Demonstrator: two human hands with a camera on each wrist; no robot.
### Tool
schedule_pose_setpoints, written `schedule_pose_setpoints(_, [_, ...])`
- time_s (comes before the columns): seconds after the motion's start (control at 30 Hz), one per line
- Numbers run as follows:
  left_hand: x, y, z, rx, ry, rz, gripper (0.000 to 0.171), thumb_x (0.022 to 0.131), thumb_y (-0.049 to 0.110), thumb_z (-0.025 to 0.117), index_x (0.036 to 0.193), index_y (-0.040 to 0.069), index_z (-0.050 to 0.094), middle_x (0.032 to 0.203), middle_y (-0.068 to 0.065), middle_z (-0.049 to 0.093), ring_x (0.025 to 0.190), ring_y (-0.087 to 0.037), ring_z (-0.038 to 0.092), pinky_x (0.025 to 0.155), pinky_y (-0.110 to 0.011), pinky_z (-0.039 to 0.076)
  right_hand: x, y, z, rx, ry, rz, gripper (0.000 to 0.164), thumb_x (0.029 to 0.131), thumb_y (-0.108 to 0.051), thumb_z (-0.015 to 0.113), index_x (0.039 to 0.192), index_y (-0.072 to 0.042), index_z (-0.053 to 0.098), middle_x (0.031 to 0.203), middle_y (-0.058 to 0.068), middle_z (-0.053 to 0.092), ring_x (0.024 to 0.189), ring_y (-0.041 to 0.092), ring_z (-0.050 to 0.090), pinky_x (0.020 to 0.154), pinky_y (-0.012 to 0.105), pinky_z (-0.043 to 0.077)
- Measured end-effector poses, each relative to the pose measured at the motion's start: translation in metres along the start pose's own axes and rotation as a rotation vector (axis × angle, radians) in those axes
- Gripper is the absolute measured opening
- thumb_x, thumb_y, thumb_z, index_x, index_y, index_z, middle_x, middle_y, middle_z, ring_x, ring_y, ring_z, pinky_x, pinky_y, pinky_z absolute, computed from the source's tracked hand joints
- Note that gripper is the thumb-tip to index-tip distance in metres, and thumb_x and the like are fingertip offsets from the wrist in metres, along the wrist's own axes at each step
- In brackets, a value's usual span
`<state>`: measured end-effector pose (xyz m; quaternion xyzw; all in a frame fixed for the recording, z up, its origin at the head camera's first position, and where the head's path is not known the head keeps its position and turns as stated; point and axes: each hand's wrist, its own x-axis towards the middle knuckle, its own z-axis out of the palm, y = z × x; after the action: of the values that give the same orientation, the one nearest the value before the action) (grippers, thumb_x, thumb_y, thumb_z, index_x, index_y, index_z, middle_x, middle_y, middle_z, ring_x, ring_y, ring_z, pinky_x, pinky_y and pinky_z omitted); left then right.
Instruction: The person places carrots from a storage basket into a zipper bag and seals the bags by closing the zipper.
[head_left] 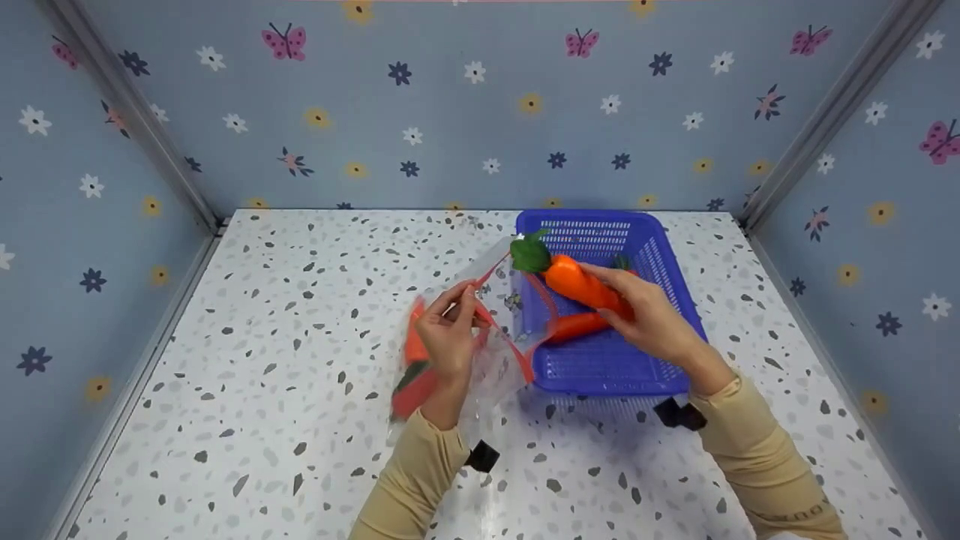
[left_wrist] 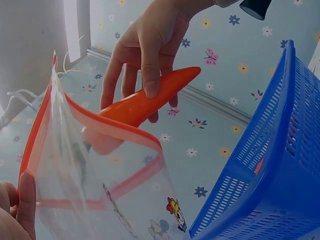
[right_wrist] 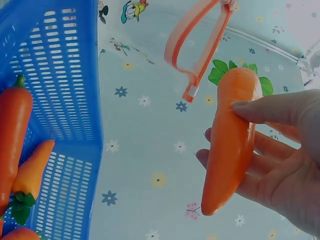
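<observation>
In the head view my left hand pinches the red edge of a clear plastic zip bag. The bag's mouth gapes, and cartoon figures are printed on its side in the left wrist view. My right hand grips a toy carrot round its body, thumb on one side and fingers behind. Green leaves top the carrot, and its tapered end points back toward the right palm. In the left wrist view the carrot's leafy end shows behind the bag's clear plastic, overlapping the red rim.
Right of the bag stands a blue perforated basket. It holds a long red pepper, a smaller carrot and other orange pieces. Beside my left hand, an orange piece and a red one lie on the speckled table. Patterned walls enclose three sides.
</observation>
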<state>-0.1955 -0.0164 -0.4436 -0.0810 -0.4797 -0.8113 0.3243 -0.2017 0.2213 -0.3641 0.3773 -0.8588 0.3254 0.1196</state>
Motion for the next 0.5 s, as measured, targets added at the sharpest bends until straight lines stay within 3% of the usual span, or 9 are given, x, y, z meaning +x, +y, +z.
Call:
schedule_pose_setpoints(0.07, [-0.001, 0.017, 0.007, 0.016, 0.019, -0.025, 0.018, 0.084, -0.003, 0.056, 0.095, -0.017, 0.061, 0.057, -0.013, 0.057, 0.044, -0.015, 0.054, 0.042, -0.027, 0.049, -0.002, -0.002, 0.001, 0.002, -0.022, 0.0, 0.058, 0.076, 0.009, 0.063, 0.129, -0.006, 0.046, 0.123, 0.007, 0.051, 0.105, 0.021, 0.051, 0.091, 0.039, 0.042])
schedule_pose_setpoints(0.13, [-0.001, 0.021, 0.009, 0.023, 0.029, -0.038, 0.017, 0.084, -0.004, 0.055, 0.094, -0.017, 0.061, 0.057, -0.013, 0.057, 0.044, -0.014, 0.054, 0.042, -0.026, 0.049, -0.003, -0.003, 0.002, 0.002, -0.04, 0.001, 0.058, 0.076, 0.01, 0.063, 0.129, -0.006, 0.046, 0.123, 0.006, 0.051, 0.105, 0.021, 0.051, 0.091, 0.039, 0.042])
schedule_pose_setpoints(0.17, [-0.001, 0.013, 0.007, -0.001, 0.024, -0.028, 0.017, 0.084, -0.001, 0.057, 0.094, -0.014, 0.062, 0.058, -0.011, 0.058, 0.045, -0.012, 0.055, 0.042, -0.025, 0.049, -0.004, -0.004, 0.003, 0.001, -0.049, 0.0, 0.058, 0.075, 0.011, 0.063, 0.128, -0.006, 0.046, 0.122, 0.007, 0.052, 0.105, 0.021, 0.051, 0.091, 0.039, 0.042])
schedule_pose_setpoints(0.33, [-0.001, 0.012, 0.007, 0.005, 0.025, -0.02, 0.017, 0.084, 0.0, 0.058, 0.094, -0.013, 0.063, 0.059, -0.015, 0.057, 0.045, -0.014, 0.055, 0.041, -0.026, 0.048, -0.004, -0.007, 0.005, -0.007, -0.103, -0.018, 0.058, 0.075, 0.013, 0.062, 0.127, -0.005, 0.046, 0.121, 0.009, 0.053, 0.105, 0.021, 0.052, 0.092, 0.036, 0.042])
schedule_pose_setpoints(0.37, [-0.001, 0.01, 0.006, 0.01, 0.022, -0.018, 0.018, 0.084, 0.001, 0.058, 0.095, -0.013, 0.063, 0.059, -0.017, 0.057, 0.045, -0.017, 0.055, 0.041, -0.028, 0.049, -0.004, -0.008, 0.006, -0.01, -0.116, -0.025, 0.058, 0.074, 0.014, 0.062, 0.127, -0.004, 0.046, 0.121, 0.009, 0.052, 0.106, 0.021, 0.051, 0.092, 0.036, 0.041])
schedule_pose_setpoints(0.47, [0.001, -0.029, -0.009, -0.018, 0.007, -0.003, 0.019, 0.085, 0.003, 0.058, 0.097, -0.01, 0.063, 0.062, -0.016, 0.058, 0.046, -0.018, 0.056, 0.043, -0.028, 0.05, -0.003, -0.01, 0.007, -0.023, -0.152, -0.047, 0.057, 0.073, 0.015, 0.062, 0.126, -0.003, 0.047, 0.122, 0.012, 0.052, 0.109, 0.024, 0.05, 0.091, 0.037, 0.042])
schedule_pose_setpoints(0.5, [0.001, -0.032, -0.011, -0.019, 0.007, -0.002, 0.019, 0.085, 0.004, 0.058, 0.097, -0.009, 0.064, 0.062, -0.016, 0.059, 0.046, -0.019, 0.056, 0.043, -0.029, 0.05, -0.002, -0.011, 0.007, -0.029, -0.165, -0.049, 0.057, 0.073, 0.016, 0.062, 0.125, -0.003, 0.048, 0.122, 0.012, 0.051, 0.11, 0.024, 0.05, 0.091, 0.037, 0.042])
